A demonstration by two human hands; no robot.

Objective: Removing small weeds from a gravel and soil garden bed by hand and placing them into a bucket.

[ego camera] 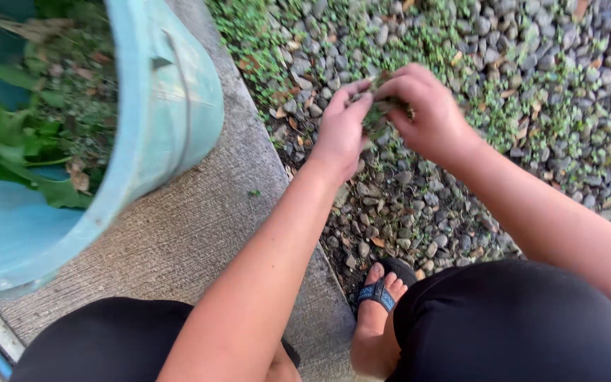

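My left hand [341,131] and my right hand [426,113] meet above a gravel bed [419,212]. Between them is a small clump of pulled green weeds [383,110], gripped by the right hand's fingers, with the left hand's fingertips pinching at its left side. Low green weeds [263,35] grow among the grey stones around and beyond the hands. A light blue plastic bucket [171,99] stands at the left on a concrete strip, with green leaves and plant scraps [44,120] inside it.
The concrete kerb [199,233] runs diagonally between the bucket and the gravel. My knees in black shorts fill the bottom edge, and my right foot in a black sandal [380,293] rests on the stones. Dry brown leaves lie scattered in the gravel.
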